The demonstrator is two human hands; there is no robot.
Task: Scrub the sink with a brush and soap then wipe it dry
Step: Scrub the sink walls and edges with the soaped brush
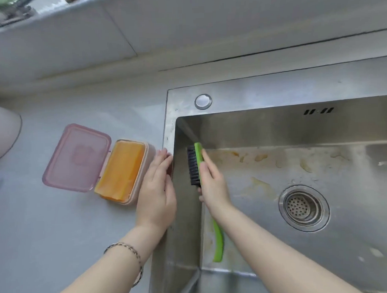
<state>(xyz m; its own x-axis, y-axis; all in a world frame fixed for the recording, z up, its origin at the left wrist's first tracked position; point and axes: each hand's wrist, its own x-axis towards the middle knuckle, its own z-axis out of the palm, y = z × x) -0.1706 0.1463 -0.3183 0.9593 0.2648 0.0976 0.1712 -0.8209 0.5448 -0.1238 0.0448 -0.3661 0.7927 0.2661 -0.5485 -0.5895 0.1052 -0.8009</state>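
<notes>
At the far-left corner of the sink (pixel 274 88), the brush (pixel 193 166) stands along the basin's left wall. Its long axis runs near to far, with the black-bristled head at the far end and the green handle trailing toward the near side. The bristles face left, against the steel wall, and the green back faces right.

The right hand (pixel 213 185) has the brush by its neck. Its grip is closed around the handle, and the forefinger is stretched out along the green back of the head. The left hand (pixel 155 191) holds nothing. It lies flat with straight fingers on the sink's left rim, where the steel meets the counter (pixel 59 227). A bracelet (pixel 128 247) circles its wrist.

Just left of that hand a pink soap box (pixel 146 161) sits on the counter, its lid (pixel 76 157) swung open to the left and lying flat. An orange bar of soap (pixel 121 168) fills the box. Whether the fingertips touch the box is not clear.

On the basin floor, yellowish smears (pixel 259 183) spread between the brush and the drain strainer (pixel 303 208), which sits right of the hand. A round cap (pixel 203 101) is set in the sink's far deck.
</notes>
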